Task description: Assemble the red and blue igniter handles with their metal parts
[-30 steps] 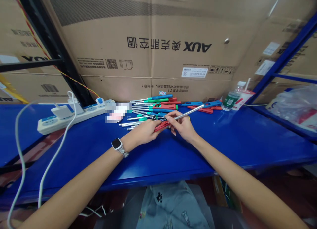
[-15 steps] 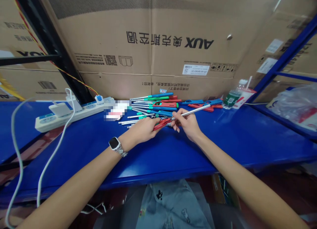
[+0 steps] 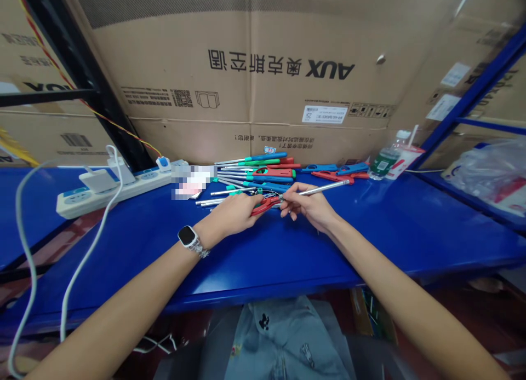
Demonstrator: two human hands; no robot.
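Observation:
My left hand point(image 3: 234, 213) is closed around a red lighter handle shell point(image 3: 265, 206). My right hand point(image 3: 310, 206) pinches a slim silver metal tube point(image 3: 326, 188) near its inner end. That end meets the shell's tip between my fingers, so whether the two are joined is hidden. The tube's free end points right and slightly up. Just beyond my hands lies a pile of long-nosed lighters point(image 3: 273, 173) with red, green and blue handles. Loose silver tubes point(image 3: 207, 202) lie left of the pile, partly behind my left hand.
Blue and red handle shells point(image 3: 320, 168) lie at the back right, beside a water bottle point(image 3: 384, 161) and a cup with a straw point(image 3: 405, 161). A power strip point(image 3: 78, 202) with white cables sits at the left. A large cardboard box point(image 3: 263, 84) stands behind the blue table point(image 3: 255, 270).
The tube has tipped lower at its free end and lies flatter. My right hand has turned slightly with it. My left hand still grips the red shell, shifted slightly left.

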